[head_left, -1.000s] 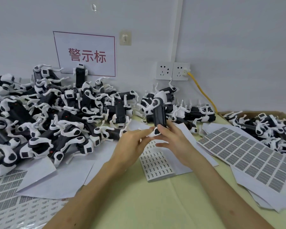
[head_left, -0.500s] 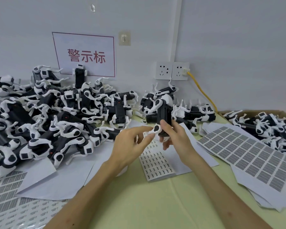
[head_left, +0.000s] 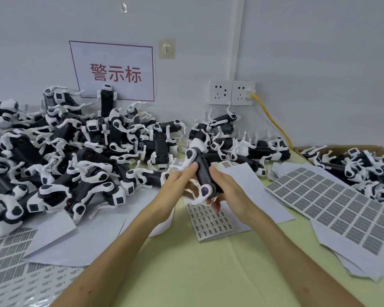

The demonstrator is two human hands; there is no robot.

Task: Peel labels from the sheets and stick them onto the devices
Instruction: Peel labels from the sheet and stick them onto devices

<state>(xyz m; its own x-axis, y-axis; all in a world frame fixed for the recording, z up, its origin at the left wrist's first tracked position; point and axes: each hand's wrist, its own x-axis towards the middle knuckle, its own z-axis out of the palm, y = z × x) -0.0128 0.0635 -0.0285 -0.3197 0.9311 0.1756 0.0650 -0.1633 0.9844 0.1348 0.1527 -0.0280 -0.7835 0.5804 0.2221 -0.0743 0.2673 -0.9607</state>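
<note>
Both my hands hold one black and white device [head_left: 202, 171] above the table, tilted with its top to the upper left. My left hand [head_left: 179, 185] grips its left side, thumb on the black body. My right hand [head_left: 226, 191] curls round its right side and lower end. Under the hands lies a sheet of small labels [head_left: 211, 220] on white paper. A sheet of larger grey labels [head_left: 333, 202] lies to the right. Whether a label is on a fingertip is hidden.
A big heap of the same devices [head_left: 60, 160] fills the left and back of the table. More devices sit in a cardboard box [head_left: 364, 165] at the right. Used label backing [head_left: 11, 262] lies at the lower left. A yellow cable [head_left: 273, 120] runs from the wall socket.
The device was upright and higher; now it is lowered and tilted, its lower end swung towards me. My left hand went from touching its base to gripping its side.
</note>
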